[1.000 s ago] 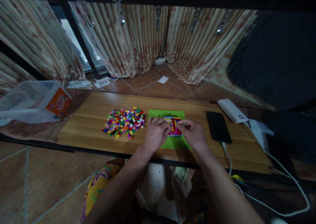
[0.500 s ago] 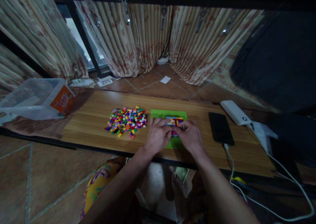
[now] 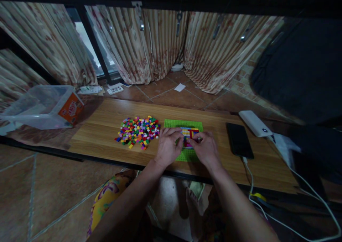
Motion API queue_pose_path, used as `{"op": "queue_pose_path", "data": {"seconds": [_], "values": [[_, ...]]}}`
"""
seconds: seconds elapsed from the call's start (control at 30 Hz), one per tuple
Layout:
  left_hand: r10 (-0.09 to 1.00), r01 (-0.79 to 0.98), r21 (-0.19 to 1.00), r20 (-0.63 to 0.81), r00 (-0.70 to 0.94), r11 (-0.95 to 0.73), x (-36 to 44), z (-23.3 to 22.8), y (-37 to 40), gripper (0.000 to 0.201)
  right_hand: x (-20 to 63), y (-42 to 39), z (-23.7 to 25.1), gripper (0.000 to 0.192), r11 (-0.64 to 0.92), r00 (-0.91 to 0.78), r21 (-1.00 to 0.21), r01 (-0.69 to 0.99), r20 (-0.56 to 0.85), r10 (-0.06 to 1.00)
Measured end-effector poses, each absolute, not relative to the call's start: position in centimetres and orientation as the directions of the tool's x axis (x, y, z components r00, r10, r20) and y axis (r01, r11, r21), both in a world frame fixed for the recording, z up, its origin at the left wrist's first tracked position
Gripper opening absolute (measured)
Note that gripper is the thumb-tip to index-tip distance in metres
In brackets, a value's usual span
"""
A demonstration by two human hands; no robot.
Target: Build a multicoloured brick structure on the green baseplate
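A green studded baseplate (image 3: 184,123) lies flat on the table with a block of toy bricks (image 3: 192,132) in red, yellow, white and blue on it. My left hand (image 3: 169,146) is over the plate's left side, its fingers curled towards the thumb at the edge of the bricks. From the right, my right hand (image 3: 207,147) reaches over the bricks, thumb and fingers bent in a pinch with the thumb tip at the bricks. Anything between the fingertips of either hand is too small to make out. A pile of loose toy bricks (image 3: 139,131) is left of my left hand.
A clear plastic box (image 3: 40,110) with an orange label is at the left of the wooden table (image 3: 93,128). To the right lie a black phone (image 3: 239,139) with a white cable (image 3: 249,172) and a white power bank (image 3: 255,123). Curtains (image 3: 160,46) hang behind.
My left fingertips have drawn back slightly left from the right hand, showing more of the bricks between them. My right hand stays at the bricks. The view has shifted slightly.
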State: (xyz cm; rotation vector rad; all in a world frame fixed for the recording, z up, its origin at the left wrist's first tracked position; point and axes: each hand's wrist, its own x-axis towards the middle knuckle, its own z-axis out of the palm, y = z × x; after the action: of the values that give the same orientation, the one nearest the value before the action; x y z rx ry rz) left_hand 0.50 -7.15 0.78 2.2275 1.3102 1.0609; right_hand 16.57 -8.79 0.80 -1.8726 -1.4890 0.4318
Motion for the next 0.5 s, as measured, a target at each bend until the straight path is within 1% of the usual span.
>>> {"op": "queue_pose_path", "data": {"seconds": [0.1, 0.23, 0.3, 0.37, 0.43, 0.5], "values": [[0.872, 0.613, 0.632, 0.435, 0.226, -0.474, -0.6, 1.6, -6.7, 0.012, 16.4, -8.8, 0.9, 0.014, -0.085, 0.279, -0.715, 0.693, 0.157, 0.947], [0.892, 0.641, 0.655, 0.439, 0.106, -0.399, -3.2, 2.1, -5.4, 0.014, 16.8, -8.7, 0.7, 0.02, -0.103, 0.306, -0.742, 0.662, 0.142, 0.942], [0.916, 0.677, 0.652, 0.393, 0.085, -0.342, -4.6, 2.2, -4.7, 0.016, 17.4, -8.6, 0.5, 0.026, -0.118, 0.307, -0.761, 0.639, 0.112, 0.945], [0.944, 0.736, 0.62, 0.322, 0.077, -0.272, -5.8, 2.2, -4.2, 0.018, 18.2, -8.5, 0.5, 0.033, -0.147, 0.324, -0.804, 0.576, 0.06, 0.944], [0.963, 0.787, 0.577, 0.26, 0.076, -0.218, -6.6, 2.1, -4.0, 0.02, 18.8, -8.4, 0.8, 0.038, -0.186, 0.378, -0.846, 0.5, 0.02, 0.926], [0.974, 0.815, 0.55, 0.215, 0.074, -0.183, -7.0, 1.9, -4.1, 0.024, 19.1, -8.4, 1.2, 0.04, -0.211, 0.434, -0.865, 0.455, 0.009, 0.901]]}}
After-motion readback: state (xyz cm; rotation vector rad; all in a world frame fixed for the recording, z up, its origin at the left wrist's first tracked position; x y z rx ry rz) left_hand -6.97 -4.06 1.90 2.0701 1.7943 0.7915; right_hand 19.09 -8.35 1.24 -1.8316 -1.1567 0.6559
